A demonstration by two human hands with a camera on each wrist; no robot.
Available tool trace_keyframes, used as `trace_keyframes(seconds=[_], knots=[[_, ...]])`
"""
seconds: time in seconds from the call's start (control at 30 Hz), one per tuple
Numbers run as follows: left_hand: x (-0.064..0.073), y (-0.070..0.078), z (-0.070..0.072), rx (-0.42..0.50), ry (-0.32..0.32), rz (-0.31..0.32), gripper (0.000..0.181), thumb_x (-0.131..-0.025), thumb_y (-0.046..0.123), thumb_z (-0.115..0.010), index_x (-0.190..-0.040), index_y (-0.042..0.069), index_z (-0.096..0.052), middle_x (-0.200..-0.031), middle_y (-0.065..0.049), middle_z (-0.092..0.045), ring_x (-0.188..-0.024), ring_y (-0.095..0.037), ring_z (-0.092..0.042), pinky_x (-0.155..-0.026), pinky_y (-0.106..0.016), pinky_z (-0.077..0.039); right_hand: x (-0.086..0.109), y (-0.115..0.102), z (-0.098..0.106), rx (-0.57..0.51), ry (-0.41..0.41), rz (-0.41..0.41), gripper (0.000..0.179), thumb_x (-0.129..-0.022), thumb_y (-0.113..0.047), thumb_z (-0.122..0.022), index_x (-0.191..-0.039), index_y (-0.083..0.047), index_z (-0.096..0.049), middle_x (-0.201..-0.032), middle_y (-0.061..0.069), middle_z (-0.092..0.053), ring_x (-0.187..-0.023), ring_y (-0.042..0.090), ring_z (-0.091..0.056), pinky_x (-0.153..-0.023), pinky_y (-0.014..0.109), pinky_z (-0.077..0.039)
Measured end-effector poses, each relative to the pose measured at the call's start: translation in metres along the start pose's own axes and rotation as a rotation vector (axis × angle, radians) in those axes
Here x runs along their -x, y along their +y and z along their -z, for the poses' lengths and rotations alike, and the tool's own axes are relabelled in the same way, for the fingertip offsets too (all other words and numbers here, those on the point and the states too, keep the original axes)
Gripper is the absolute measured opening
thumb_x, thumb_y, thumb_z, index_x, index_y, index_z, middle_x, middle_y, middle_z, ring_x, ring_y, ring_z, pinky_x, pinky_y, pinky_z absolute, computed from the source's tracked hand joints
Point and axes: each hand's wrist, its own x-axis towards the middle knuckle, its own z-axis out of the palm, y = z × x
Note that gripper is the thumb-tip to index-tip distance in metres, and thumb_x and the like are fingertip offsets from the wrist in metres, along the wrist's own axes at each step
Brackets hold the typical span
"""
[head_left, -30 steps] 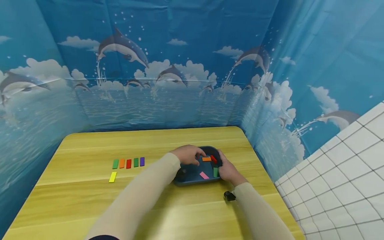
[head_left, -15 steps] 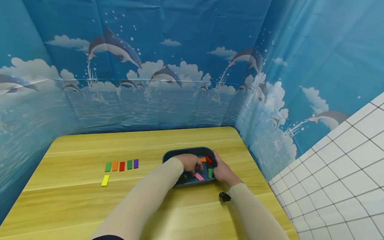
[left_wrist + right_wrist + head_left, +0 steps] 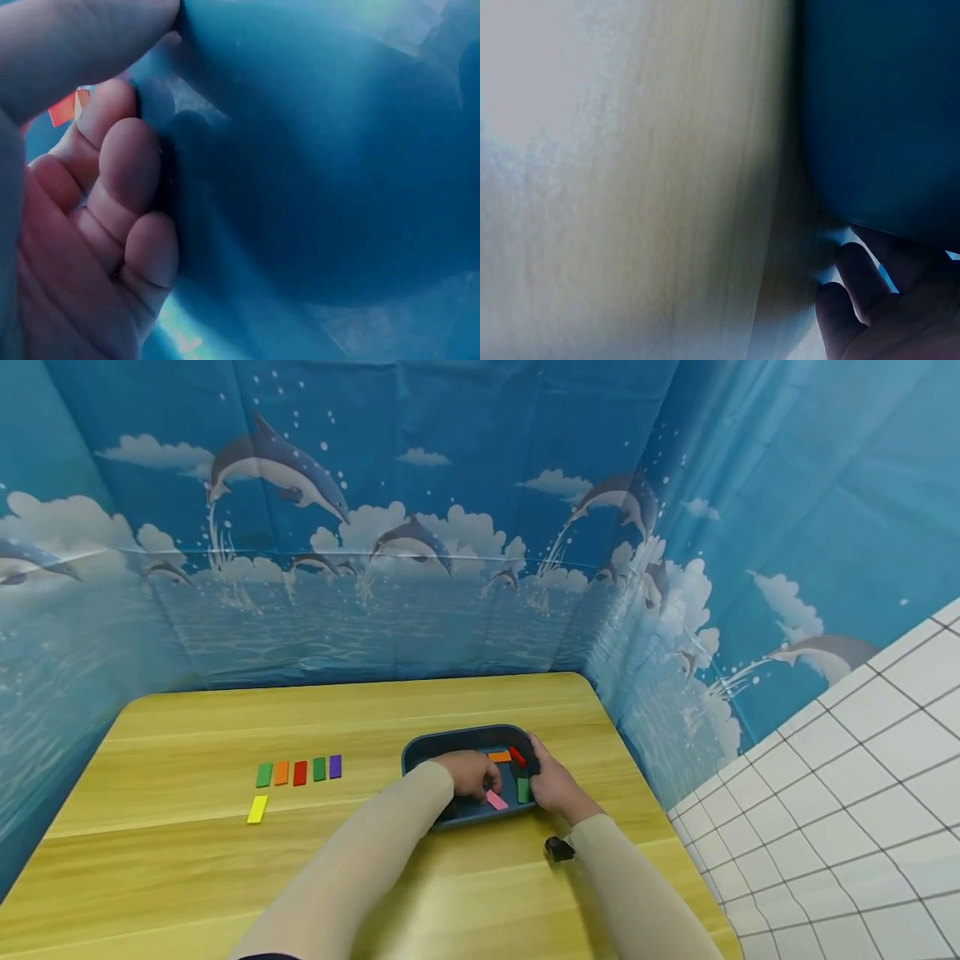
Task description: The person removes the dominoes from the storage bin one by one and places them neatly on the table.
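Observation:
A dark blue tray (image 3: 457, 819) with raised sides sits right of the table's middle. Inside it my left hand (image 3: 467, 772) reaches down, its curled fingertips pinching the upper left end of a pink rectangular block (image 3: 497, 801). Also in the tray lie an orange block (image 3: 499, 757), a red block (image 3: 517, 757) leaning by the wall and a green block (image 3: 523, 790). My right hand (image 3: 557, 785) grips the tray's right side. In the left wrist view the left hand's fingers (image 3: 129, 165) are bent, thumb above them. The right wrist view shows right-hand fingers (image 3: 862, 281) against the tray's outer wall.
On the left of the wooden table (image 3: 187, 877) several coloured blocks stand in a row, ending with a purple block (image 3: 335, 767). A yellow block (image 3: 257, 810) lies just in front of them. A small black object (image 3: 558, 849) is at the right wrist.
My left hand has lowered from above the tray's back part to the pink block near the front wall. The right hand keeps its hold; the head view has shifted slightly.

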Motion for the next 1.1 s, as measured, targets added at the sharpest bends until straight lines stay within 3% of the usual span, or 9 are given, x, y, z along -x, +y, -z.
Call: trace_keyframes(seconds=[0.13,0.27,0.4,0.5,0.63,0.8,0.97,1.1], knots=[[0.002,-0.006,0.001,-0.009,0.008,-0.001,0.021,-0.096,0.014,-0.076,-0.106,0.033,-0.076,-0.105,0.008,-0.066,-0.091,-0.013,-0.057,-0.087,-0.029,-0.053,0.000,-0.001,-0.001,0.013,0.002,0.009,0.086,-0.095,0.003,-0.043,-0.171,-0.021,-0.010,-0.171,0.024,-0.028,-0.153,0.044,-0.037,-0.125,0.062,-0.031],[0.003,-0.013,0.001,0.007,0.041,0.043,0.029,-0.097,0.014,-0.075,-0.119,0.031,-0.075,-0.109,0.007,-0.067,-0.093,-0.014,-0.058,-0.092,-0.030,-0.054,-0.002,0.001,-0.001,0.015,-0.005,-0.002,0.087,-0.096,0.003,-0.042,-0.172,-0.023,-0.008,-0.172,0.022,-0.026,-0.154,0.042,-0.037,-0.125,0.061,-0.030],[0.005,-0.017,-0.002,0.058,0.070,0.069,0.037,-0.093,0.030,-0.080,-0.129,0.028,-0.069,-0.110,0.005,-0.065,-0.095,-0.013,-0.059,-0.091,-0.030,-0.054,-0.002,0.003,0.000,0.009,-0.010,-0.009,0.087,-0.096,0.002,-0.041,-0.172,-0.024,-0.007,-0.173,0.021,-0.025,-0.156,0.041,-0.034,-0.126,0.060,-0.029],[0.008,-0.014,-0.003,0.053,0.089,0.073,0.048,-0.086,0.047,-0.085,-0.125,0.026,-0.068,-0.111,0.006,-0.064,-0.093,-0.012,-0.059,-0.089,-0.030,-0.053,-0.001,0.002,0.000,0.015,-0.006,0.007,0.087,-0.096,0.003,-0.041,-0.172,-0.023,-0.008,-0.172,0.023,-0.027,-0.154,0.042,-0.037,-0.125,0.060,-0.031],[0.015,-0.005,-0.004,-0.042,0.118,0.076,0.052,-0.079,0.059,-0.087,-0.113,0.025,-0.067,-0.105,0.006,-0.062,-0.085,-0.012,-0.057,-0.079,-0.027,-0.050,0.000,0.000,-0.001,0.011,-0.006,0.028,0.086,-0.096,0.004,-0.041,-0.172,-0.020,-0.009,-0.170,0.025,-0.029,-0.152,0.043,-0.039,-0.124,0.061,-0.033],[0.017,-0.001,-0.006,-0.076,0.136,0.096,0.044,-0.079,0.051,-0.089,-0.101,0.025,-0.062,-0.095,0.006,-0.058,-0.079,-0.012,-0.055,-0.071,-0.026,-0.047,0.001,-0.002,-0.003,0.007,-0.005,0.029,0.086,-0.095,0.005,-0.041,-0.172,-0.020,-0.009,-0.170,0.025,-0.030,-0.149,0.042,-0.042,-0.123,0.060,-0.034],[0.006,-0.014,-0.010,0.052,0.136,0.083,0.039,-0.082,0.035,-0.091,-0.108,0.022,-0.066,-0.099,0.006,-0.060,-0.083,-0.012,-0.056,-0.075,-0.025,-0.049,0.001,-0.001,-0.002,-0.003,0.000,0.021,0.087,-0.095,0.005,-0.042,-0.171,-0.021,-0.011,-0.169,0.025,-0.031,-0.150,0.041,-0.042,-0.122,0.059,-0.036],[0.002,-0.019,-0.011,0.096,0.132,0.083,0.042,-0.082,0.029,-0.091,-0.117,0.020,-0.070,-0.104,0.005,-0.062,-0.087,-0.014,-0.057,-0.080,-0.026,-0.051,0.001,0.000,-0.001,-0.010,0.001,0.024,0.086,-0.095,0.005,-0.042,-0.171,-0.020,-0.011,-0.170,0.024,-0.030,-0.152,0.042,-0.039,-0.122,0.059,-0.035]])
